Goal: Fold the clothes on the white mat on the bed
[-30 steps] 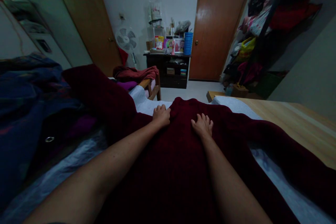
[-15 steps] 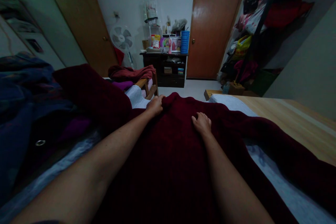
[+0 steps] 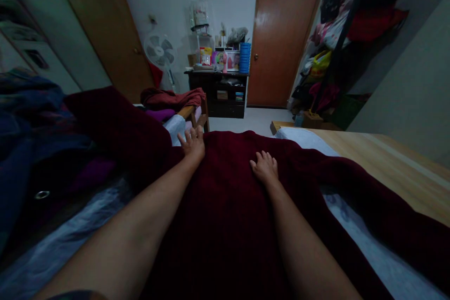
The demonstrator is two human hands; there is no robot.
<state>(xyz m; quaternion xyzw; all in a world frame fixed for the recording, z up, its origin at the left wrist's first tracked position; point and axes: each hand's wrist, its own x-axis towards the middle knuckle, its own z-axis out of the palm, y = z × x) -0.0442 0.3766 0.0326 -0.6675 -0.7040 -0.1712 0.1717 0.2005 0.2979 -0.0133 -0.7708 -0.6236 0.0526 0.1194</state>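
Observation:
A dark maroon long-sleeved sweater (image 3: 225, 206) lies spread out in front of me, its collar end away from me. One sleeve stretches to the right, and maroon cloth bunches up at the left. My left hand (image 3: 193, 143) is open with fingers spread, at the sweater's far left shoulder. Flat on the upper chest of the sweater rests my right hand (image 3: 266, 166), also open, fingers a little apart. Neither hand grips the cloth.
Piled denim and dark clothes (image 3: 24, 117) lie at the left. A folded reddish cloth (image 3: 174, 98) rests on a wooden frame. Beyond stand a white fan (image 3: 160, 50) and a dark cabinet (image 3: 216, 86). A wooden board (image 3: 383, 159) is at the right.
My left hand has let go of the sweater's collar edge and spread its fingers, moving slightly left. The collar edge now lies flatter. My right hand stays on the chest, fingers more extended.

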